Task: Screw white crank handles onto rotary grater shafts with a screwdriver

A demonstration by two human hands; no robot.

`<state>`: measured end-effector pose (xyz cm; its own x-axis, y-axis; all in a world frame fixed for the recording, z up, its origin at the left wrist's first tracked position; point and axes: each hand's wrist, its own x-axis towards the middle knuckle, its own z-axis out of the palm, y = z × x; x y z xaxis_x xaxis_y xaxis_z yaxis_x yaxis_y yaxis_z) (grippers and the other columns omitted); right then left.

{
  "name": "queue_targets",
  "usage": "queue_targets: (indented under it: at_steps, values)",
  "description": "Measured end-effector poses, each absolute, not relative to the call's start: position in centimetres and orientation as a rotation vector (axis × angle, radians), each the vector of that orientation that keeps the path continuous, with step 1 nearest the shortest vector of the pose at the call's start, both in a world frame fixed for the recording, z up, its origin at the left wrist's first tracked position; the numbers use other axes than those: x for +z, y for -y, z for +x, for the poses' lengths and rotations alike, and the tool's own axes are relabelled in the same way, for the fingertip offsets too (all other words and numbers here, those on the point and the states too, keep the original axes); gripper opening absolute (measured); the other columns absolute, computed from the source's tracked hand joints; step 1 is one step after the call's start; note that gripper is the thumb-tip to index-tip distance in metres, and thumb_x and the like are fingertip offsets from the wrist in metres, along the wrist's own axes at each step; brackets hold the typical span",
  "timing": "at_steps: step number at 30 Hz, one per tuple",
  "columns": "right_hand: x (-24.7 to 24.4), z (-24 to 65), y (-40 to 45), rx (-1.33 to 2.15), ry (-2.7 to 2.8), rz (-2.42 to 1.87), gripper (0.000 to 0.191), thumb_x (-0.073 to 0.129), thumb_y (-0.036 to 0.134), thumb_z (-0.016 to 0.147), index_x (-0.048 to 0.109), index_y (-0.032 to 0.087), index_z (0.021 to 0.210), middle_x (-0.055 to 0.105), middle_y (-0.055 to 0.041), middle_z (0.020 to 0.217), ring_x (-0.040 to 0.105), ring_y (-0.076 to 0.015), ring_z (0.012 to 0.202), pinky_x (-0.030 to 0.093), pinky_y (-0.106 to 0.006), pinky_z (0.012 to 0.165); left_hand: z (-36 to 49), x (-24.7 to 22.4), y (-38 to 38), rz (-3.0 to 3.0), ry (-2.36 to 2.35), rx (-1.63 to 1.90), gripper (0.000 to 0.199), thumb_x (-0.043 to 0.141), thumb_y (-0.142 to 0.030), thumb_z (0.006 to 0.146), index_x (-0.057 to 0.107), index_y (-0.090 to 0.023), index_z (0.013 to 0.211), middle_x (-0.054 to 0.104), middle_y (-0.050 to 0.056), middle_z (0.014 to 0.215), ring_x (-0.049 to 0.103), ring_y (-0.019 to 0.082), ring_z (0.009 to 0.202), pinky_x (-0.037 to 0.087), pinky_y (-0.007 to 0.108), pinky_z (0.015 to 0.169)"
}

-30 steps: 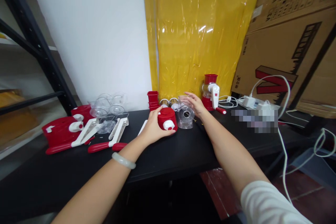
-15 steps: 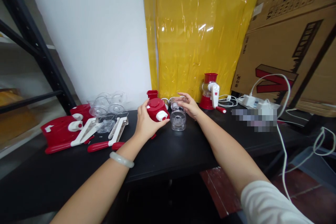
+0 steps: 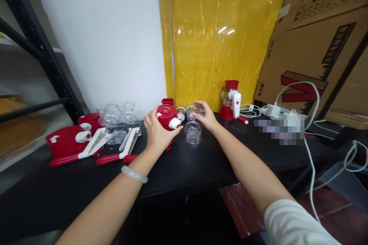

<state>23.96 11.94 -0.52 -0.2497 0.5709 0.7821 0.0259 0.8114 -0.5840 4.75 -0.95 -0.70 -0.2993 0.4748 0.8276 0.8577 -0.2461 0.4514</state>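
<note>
My left hand [image 3: 156, 130] is closed around the red base [image 3: 167, 116] of a rotary grater, lifted and tilted so its white knob [image 3: 174, 123] faces right. Just right of it, my right hand [image 3: 207, 116] has its thumb and fingers around the back part of a clear plastic grater housing [image 3: 193, 133]. The round front of that housing faces me, low over the black table. Behind both hands are metal grater drums [image 3: 181, 113] and a red feed hopper [image 3: 167, 102]. A small red part under my left hand is mostly hidden.
On the left lie more red bases [image 3: 64, 143], white crank arms with red handles [image 3: 129, 141] and clear housings [image 3: 110, 113]. A whole rotary grater [image 3: 228, 99] stands at the back right. Beyond it are a power strip [image 3: 273, 111], white cables and a large carton [image 3: 313, 57].
My left hand has tipped the red base and moved it slightly left, away from the clear housing. The clear housing has turned and shifted slightly left with my right hand.
</note>
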Motion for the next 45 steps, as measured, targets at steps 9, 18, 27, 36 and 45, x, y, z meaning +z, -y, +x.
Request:
queue_targets:
  at_steps: [9, 18, 27, 36, 45]
  values:
    - [1.4, 22.6, -7.1, -0.150, 2.079, -0.221, 0.031, 0.072, 0.046, 0.078, 0.068, 0.028, 0.102, 0.069, -0.0046, 0.092, 0.061, -0.0255, 0.102, 0.024, -0.057, 0.119, 5.2, -0.5, 1.4, -1.604, 1.639, -1.488, 0.107, 0.087, -0.043, 0.055, 0.032, -0.021, 0.144, 0.042, 0.017, 0.135, 0.039, 0.040, 0.132, 0.030, 0.058, 0.111]
    - [0.4, 20.9, -6.9, -0.172, 2.089, -0.280, 0.038, 0.071, 0.048, 0.074, 0.054, 0.024, 0.098, 0.063, -0.0013, 0.082, 0.062, -0.0214, 0.083, 0.035, -0.055, 0.114, 5.1, -0.7, 1.0, -1.677, 1.512, -1.506, 0.103, 0.085, -0.032, 0.055, 0.033, -0.022, 0.143, 0.043, 0.016, 0.136, 0.041, 0.037, 0.131, 0.031, 0.054, 0.112]
    - [0.4, 21.6, -7.5, -0.123, 2.034, -0.303, 0.031, 0.068, 0.035, 0.076, 0.060, 0.027, 0.105, 0.067, -0.0043, 0.090, 0.062, -0.0254, 0.093, 0.043, -0.054, 0.107, 4.5, 0.0, 0.9, -1.837, 1.519, -1.510, 0.109, 0.085, -0.034, 0.057, 0.026, -0.022, 0.147, 0.040, 0.018, 0.146, 0.035, 0.037, 0.140, 0.026, 0.055, 0.116]
    - [0.5, 21.7, -6.9, 0.005, 2.039, -0.264, 0.035, 0.071, 0.036, 0.076, 0.060, 0.028, 0.109, 0.069, -0.0031, 0.092, 0.063, -0.0250, 0.094, 0.042, -0.053, 0.108, 3.8, 0.7, 1.2, -2.006, 1.643, -1.724, 0.119, 0.085, -0.036, 0.059, 0.012, -0.020, 0.152, 0.042, 0.021, 0.145, 0.047, 0.035, 0.134, 0.038, 0.052, 0.111]
    - [1.2, 23.3, -8.6, 0.000, 1.848, -0.452, 0.048, 0.069, 0.044, 0.081, 0.054, 0.025, 0.122, 0.062, -0.0119, 0.116, 0.052, -0.0317, 0.114, 0.041, -0.054, 0.103, -9.3, 14.3, 5.0, -1.301, 1.453, -1.775, 0.121, 0.095, -0.023, 0.031, 0.032, -0.010, 0.133, 0.051, 0.011, 0.140, 0.052, 0.025, 0.128, 0.036, 0.049, 0.113]
